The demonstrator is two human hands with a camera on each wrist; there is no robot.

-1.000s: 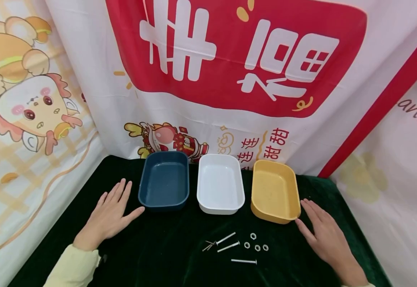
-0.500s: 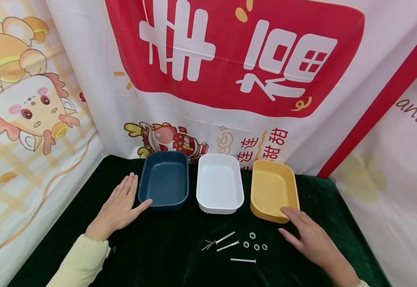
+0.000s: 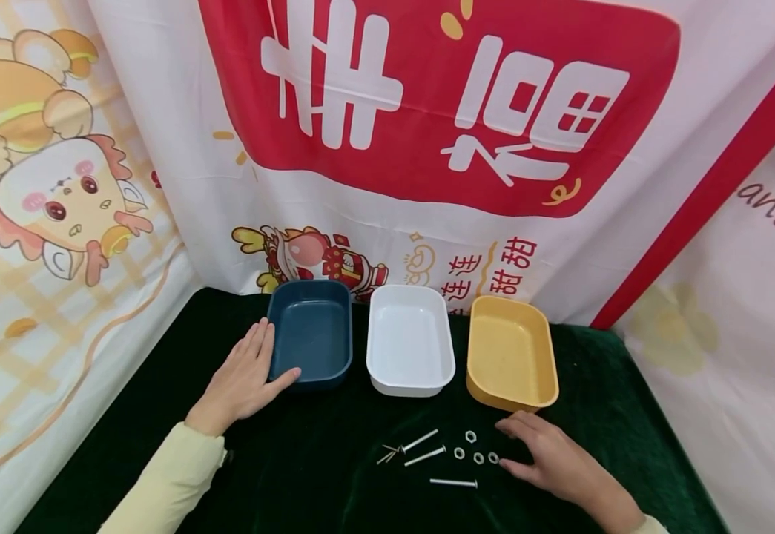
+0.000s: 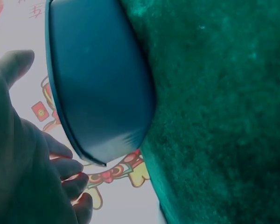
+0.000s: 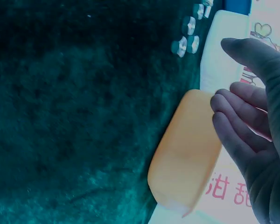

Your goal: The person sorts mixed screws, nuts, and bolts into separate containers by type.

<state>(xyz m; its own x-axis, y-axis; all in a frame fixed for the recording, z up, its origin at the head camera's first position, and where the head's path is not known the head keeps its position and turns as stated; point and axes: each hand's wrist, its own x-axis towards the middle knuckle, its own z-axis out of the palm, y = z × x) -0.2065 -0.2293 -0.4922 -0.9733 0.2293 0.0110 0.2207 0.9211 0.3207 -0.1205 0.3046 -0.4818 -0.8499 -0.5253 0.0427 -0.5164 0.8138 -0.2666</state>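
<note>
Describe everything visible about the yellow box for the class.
The yellow box is a rounded rectangle with an open top and walls, smooth and plastic-looking. It stands upright on the cloth, rightmost of three, apart from the white box. Nothing shows inside. The right hand is close to its near end; whether they touch is unclear.

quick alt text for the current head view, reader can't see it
A person's left hand is by a blue tray and their right hand by four nuts on green cloth. A white tray and yellow tray continue the row rightward; three bolts and some thin pieces lie near the nuts.
</note>
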